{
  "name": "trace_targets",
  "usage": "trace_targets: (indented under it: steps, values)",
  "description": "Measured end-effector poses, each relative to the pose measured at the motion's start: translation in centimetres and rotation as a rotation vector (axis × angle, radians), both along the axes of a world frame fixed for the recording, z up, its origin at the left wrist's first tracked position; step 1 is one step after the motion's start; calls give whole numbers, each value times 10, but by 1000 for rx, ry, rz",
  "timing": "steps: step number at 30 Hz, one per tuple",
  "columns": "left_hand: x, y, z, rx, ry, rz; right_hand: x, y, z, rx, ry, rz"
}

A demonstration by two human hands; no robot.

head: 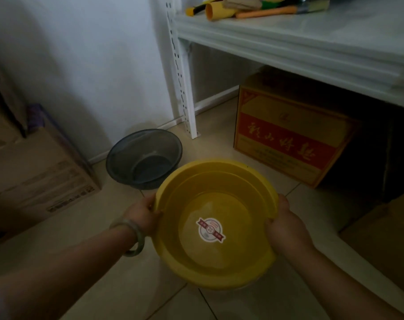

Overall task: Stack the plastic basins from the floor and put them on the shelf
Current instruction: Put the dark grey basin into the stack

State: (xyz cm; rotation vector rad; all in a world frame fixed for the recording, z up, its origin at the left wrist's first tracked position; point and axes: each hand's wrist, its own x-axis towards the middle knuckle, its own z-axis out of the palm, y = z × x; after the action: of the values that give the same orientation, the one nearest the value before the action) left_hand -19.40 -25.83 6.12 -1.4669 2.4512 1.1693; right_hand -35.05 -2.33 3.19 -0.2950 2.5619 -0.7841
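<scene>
I hold a yellow plastic basin (219, 188) above the tiled floor, a round red-and-white sticker on its bottom. A second yellow rim shows inside it, so two yellow basins look nested. My left hand (143, 215) grips the left rim and my right hand (282, 220) grips the right rim. A dark grey basin (143, 155) sits upright on the floor just beyond, near the wall. The white shelf (289, 42) stands at the upper right.
Tools and brushes (254, 8) lie on the shelf's back part. A red-and-yellow carton (289, 137) sits under the shelf. A white perforated shelf post (185, 88) stands left of it. Cardboard boxes (34, 169) line the left wall, and another box (381, 239) is at right.
</scene>
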Motion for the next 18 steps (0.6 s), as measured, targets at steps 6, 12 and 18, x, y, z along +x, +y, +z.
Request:
trace_targets:
  steps: [6,12,18]
  values:
    - [10,-22,-9,356,189,-8,-2,-20,2,226,426,121]
    - [14,-101,-34,535,328,311,-3,-117,20,127,566,195]
    - [22,-194,-73,459,437,658,9,-225,28,-180,468,256]
